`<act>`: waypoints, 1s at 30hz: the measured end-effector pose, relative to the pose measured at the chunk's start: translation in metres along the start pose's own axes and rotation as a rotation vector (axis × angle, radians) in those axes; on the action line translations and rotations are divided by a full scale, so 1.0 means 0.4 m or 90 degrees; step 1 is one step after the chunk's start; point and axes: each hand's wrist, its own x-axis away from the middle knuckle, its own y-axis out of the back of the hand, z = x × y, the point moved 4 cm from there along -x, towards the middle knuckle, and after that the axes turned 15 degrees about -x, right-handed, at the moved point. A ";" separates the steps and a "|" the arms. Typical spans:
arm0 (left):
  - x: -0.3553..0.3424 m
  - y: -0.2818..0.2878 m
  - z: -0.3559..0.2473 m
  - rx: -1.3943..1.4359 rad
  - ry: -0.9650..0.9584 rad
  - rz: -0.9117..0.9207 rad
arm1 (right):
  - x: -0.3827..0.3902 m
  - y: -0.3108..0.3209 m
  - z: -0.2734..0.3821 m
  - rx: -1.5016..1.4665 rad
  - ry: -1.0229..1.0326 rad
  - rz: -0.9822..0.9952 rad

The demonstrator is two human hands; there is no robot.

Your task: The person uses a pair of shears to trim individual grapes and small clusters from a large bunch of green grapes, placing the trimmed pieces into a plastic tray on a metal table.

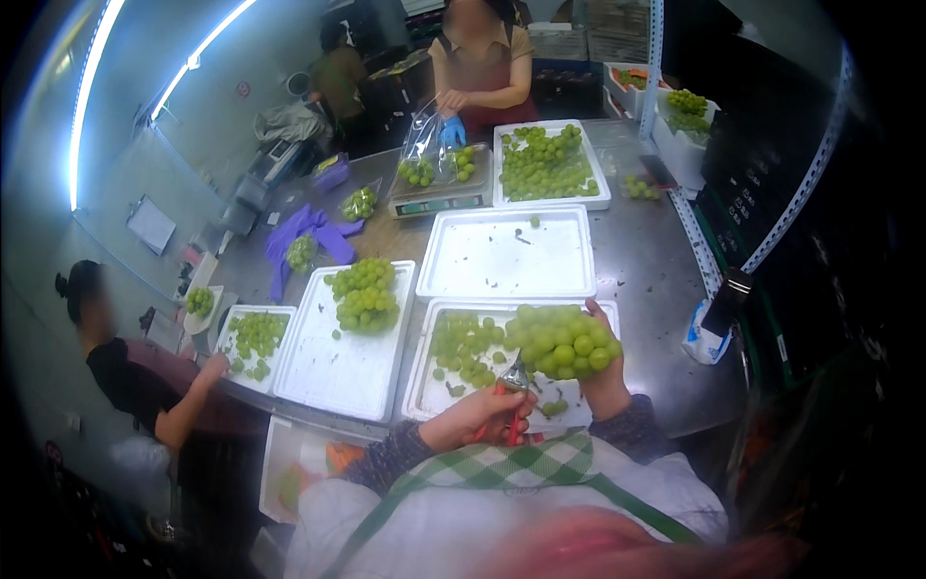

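Centrally, the right hand (606,372) is gripping a large bunch of green grapes (562,341) from below, fingers curled around it, holding it above the nearest white foam tray (422,381). The left hand (482,417) is closing around red-handled scissors (511,386), blades pointing up at the bunch. Loose grapes (465,347) are lying in that tray; a neighbouring tray (342,372) is carrying another bunch (365,294).

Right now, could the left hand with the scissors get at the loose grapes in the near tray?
Probably yes: the left hand hovers at the near tray, and nothing covers the loose grapes.
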 end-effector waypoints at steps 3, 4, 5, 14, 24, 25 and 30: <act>0.006 0.004 0.009 -0.001 0.013 -0.015 | 0.006 0.017 -0.001 -0.020 -0.025 -0.055; 0.004 0.011 0.008 -0.009 0.014 -0.020 | 0.001 0.018 -0.003 -0.028 -0.023 -0.036; 0.003 0.014 0.011 -0.001 0.014 -0.012 | 0.004 0.026 0.000 -0.028 -0.040 -0.047; 0.011 0.077 0.037 -0.089 0.045 -0.046 | 0.022 0.048 0.018 0.100 -0.373 0.041; 0.045 0.067 -0.021 -0.295 0.122 -0.054 | 0.048 0.072 0.019 0.059 -0.582 -0.022; 0.046 0.064 -0.027 -0.330 0.130 -0.050 | 0.045 0.083 0.019 0.063 -0.584 -0.043; 0.041 0.046 -0.049 -0.486 0.149 -0.090 | 0.046 0.132 0.034 0.104 -0.615 -0.058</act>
